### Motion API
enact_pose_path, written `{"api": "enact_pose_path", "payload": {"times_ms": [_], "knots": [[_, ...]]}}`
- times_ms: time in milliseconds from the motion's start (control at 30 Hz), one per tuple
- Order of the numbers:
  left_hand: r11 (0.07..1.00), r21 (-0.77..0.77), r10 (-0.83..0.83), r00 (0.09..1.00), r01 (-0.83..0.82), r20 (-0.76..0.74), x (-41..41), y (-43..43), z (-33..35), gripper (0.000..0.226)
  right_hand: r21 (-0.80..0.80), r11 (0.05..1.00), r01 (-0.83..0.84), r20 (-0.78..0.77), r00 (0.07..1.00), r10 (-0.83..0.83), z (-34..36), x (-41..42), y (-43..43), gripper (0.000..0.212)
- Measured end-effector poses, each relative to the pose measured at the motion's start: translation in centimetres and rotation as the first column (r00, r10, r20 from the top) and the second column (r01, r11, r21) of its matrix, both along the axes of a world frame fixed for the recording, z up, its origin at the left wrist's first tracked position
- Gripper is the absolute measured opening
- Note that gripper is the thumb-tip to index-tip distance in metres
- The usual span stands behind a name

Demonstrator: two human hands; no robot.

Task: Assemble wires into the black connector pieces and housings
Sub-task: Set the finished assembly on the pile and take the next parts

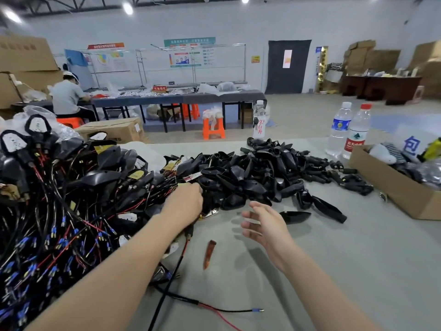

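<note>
Touching housings point(253, 177), left hand point(185, 204), right hand point(265, 225) near

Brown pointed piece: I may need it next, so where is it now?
In the head view the brown pointed piece lies on the grey table, between a black cable on its left and the right hand.

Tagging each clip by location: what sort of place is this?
Most likely a factory assembly floor or workshop. A heap of black housings and a tangle of wired pieces cover the worktable, another worker sits at a long bench, and cardboard cartons are stacked by the wall.
</note>
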State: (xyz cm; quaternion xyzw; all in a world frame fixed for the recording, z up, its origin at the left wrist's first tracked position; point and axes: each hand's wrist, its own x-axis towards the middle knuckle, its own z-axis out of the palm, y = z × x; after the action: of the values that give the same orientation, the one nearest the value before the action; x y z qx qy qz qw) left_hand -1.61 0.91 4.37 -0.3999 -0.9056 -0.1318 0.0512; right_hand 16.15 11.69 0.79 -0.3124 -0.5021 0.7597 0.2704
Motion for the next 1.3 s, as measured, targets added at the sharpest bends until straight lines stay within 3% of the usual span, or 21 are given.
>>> {"api": "enact_pose_path", "payload": {"times_ms": [133,267,433,533,633,700,833,933,1000,1100,1300], "knots": [[0.994,-0.076,0.079,0.997,-0.080,-0.013,-4.1,-0.1,1.2,0.031,-0.009,1.000,-0.008,-0.019,1.000,0.008,0.3,-1.8,-0.2,0.022],[0.984,-0.052,0.171,0.985,-0.172,-0.020,-8.0,-0.4,2.4,0.029,-0.026,0.999,-0.034,-0.051,0.998,0.033,0.0,-3.6,-0.1,0.024],[0.998,-0.039,0.043,0.997,-0.046,-0.068,-10.2,1.2,2.8,0.031,-0.054,0.998,-0.045,-0.106,0.994,0.039,-0.3,-5.1,0.8,0.025],[0.965,-0.264,-0.047,0.975,-0.012,-0.218,-10.5,3.0,2.2,0.032,-0.076,0.995,-0.061,-0.141,0.989,0.050,-0.3,-5.7,1.7,0.026],[0.849,-0.505,-0.024,0.944,-0.153,-0.328,-10.7,4.4,1.4,0.029,-0.087,0.995,-0.057,-0.179,0.983,0.041,-0.3,-5.8,2.5,0.027],[0.810,-0.547,0.009,0.937,-0.212,-0.349,-11.0,4.9,0.9,0.029,-0.096,0.994,-0.060,-0.207,0.978,0.039,-0.4,-5.6,2.9,0.027],[0.822,-0.520,0.014,0.922,-0.231,-0.386,-11.6,5.1,0.5,0.028,-0.108,0.993,-0.053,-0.212,0.977,0.029,-0.7,-5.3,3.7,0.026],[0.922,-0.342,0.058,0.939,-0.181,-0.340,-12.3,4.2,0.4,0.027,-0.119,0.992,-0.047,-0.202,0.979,0.022,-0.9,-5.2,4.0,0.026],[0.993,0.005,0.116,0.978,-0.117,-0.170,-12.3,3.5,1.2,0.025,-0.118,0.992,-0.049,-0.199,0.980,0.024,-0.9,-5.1,3.9,0.026],[0.905,0.418,0.073,0.997,-0.083,0.040,-11.5,3.2,3.9,0.012,-0.094,0.994,-0.061,-0.195,0.980,0.042,-0.7,-5.2,3.7,0.027],[0.661,0.748,-0.067,0.997,0.064,-0.025,-7.0,3.6,13.5,0.011,-0.037,0.995,-0.089,-0.157,0.984,0.082,-0.4,-5.4,2.1,0.028]]}}
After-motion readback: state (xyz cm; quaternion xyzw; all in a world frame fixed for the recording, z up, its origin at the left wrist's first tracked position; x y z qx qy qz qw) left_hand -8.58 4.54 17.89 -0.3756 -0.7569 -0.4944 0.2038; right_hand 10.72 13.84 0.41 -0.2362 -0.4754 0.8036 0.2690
